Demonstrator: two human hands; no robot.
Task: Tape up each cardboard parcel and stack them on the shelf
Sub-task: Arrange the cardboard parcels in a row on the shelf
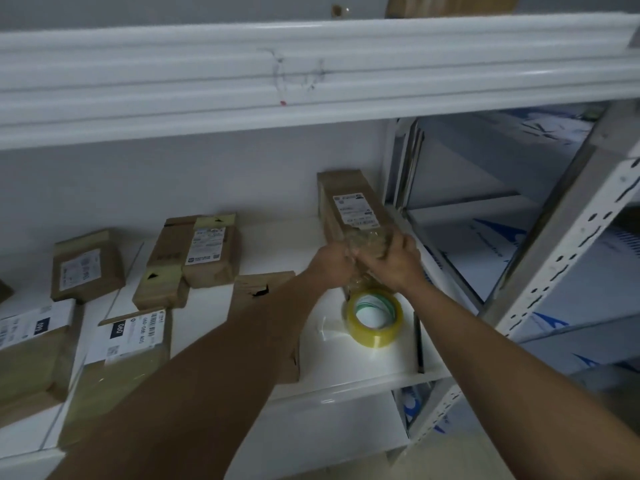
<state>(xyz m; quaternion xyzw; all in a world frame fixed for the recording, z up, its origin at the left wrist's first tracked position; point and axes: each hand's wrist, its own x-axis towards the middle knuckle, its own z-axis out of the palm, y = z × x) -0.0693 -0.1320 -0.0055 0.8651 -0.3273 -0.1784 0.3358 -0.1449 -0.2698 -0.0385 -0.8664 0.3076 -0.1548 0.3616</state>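
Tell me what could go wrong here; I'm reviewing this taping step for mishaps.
1. Both the left hand and right hand grip the near end of the parcel; its far end may swing or drop.
2. The tape roll hangs by its strip below the hands and could tear loose.
3. The tape looks bunched at the parcel's end, so the seal may wrinkle.

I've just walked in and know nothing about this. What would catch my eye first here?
Two hands, left hand and right hand, meet at the near end of a long cardboard parcel on the white shelf, gripping clear tape wrapped round it. Just below them lies a yellow tape roll. More labelled parcels are spread along the shelf to the left.
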